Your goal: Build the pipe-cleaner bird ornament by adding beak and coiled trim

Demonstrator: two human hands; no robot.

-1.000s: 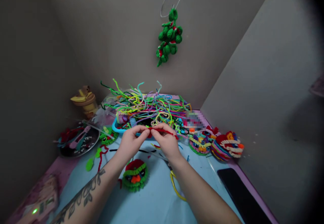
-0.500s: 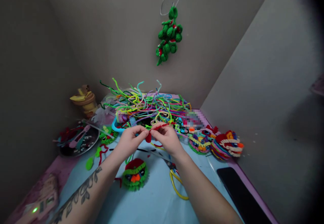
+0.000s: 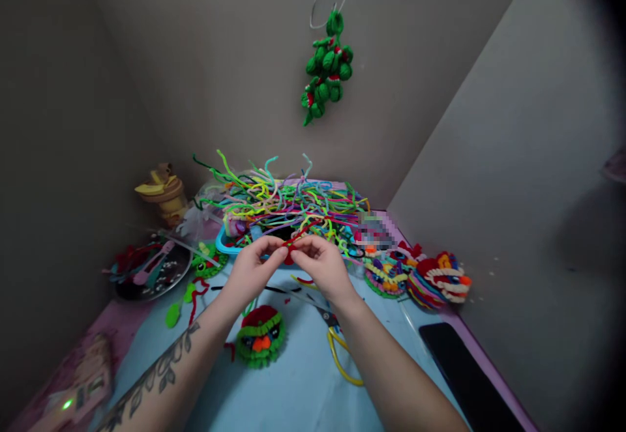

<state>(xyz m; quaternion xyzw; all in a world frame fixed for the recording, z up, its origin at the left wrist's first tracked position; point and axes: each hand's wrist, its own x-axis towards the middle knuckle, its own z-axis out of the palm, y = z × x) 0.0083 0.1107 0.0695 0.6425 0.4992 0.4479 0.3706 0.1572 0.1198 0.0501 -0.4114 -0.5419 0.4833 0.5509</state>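
Between my fingertips is a red pipe cleaner (image 3: pixel 289 256), bent, with one end sticking up past the fingers. My left hand (image 3: pixel 259 266) pinches it from the left, and my right hand (image 3: pixel 320 264) pinches it from the right, the thumbs almost touching. Below them on the blue mat lies a round green and red bird-face piece (image 3: pixel 261 339) with an orange beak. Scissors (image 3: pixel 337 347) with yellow handles rest beneath my right wrist, partly hidden by the forearm.
Behind my hands a blue tray (image 3: pixel 222 243) overflows with colourful pipe cleaners (image 3: pixel 293 197). A metal bowl (image 3: pixel 186 266) and a glue gun (image 3: pixel 88 380) are at left. Finished fuzzy pieces (image 3: pixel 437 280) and a black phone-like slab (image 3: pixel 469 370) sit at right. A green ornament (image 3: pixel 327 67) hangs above.
The red pipe cleaner has turned between my fingers: its free end, which pointed right over my right hand, now slants up behind the fingers. Both hands stay in nearly the same place.
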